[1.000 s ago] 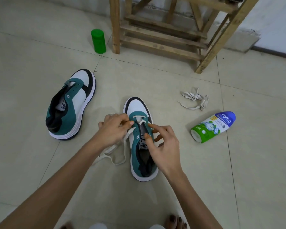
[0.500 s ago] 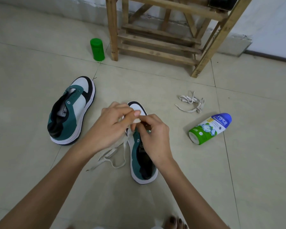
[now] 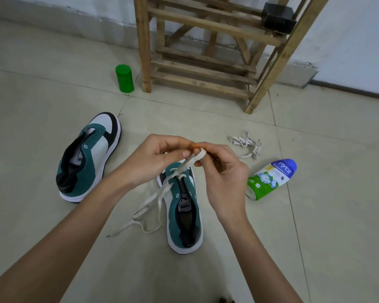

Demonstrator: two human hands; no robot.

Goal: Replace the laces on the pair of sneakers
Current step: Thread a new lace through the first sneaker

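A teal, white and black sneaker (image 3: pixel 185 217) stands on the floor in front of me, toe pointing away. A white lace (image 3: pixel 150 203) runs through its front eyelets and trails onto the floor to its left. Above the toe, my left hand (image 3: pixel 153 159) and my right hand (image 3: pixel 222 173) meet and both pinch the raised part of this lace. The toe is hidden behind my hands. The second sneaker (image 3: pixel 88 158) lies to the left with no lace in it. Another white lace (image 3: pixel 246 144) lies bunched on the floor to the right.
A green and blue bottle (image 3: pixel 271 179) lies on its side right of the sneaker. A green canister (image 3: pixel 124 78) stands further back beside a wooden frame (image 3: pixel 206 62) against the wall. The floor is pale tile.
Both hands have lifted from the eyelets and come together above the toe, drawing the lace up with them. The view has tilted up a little.
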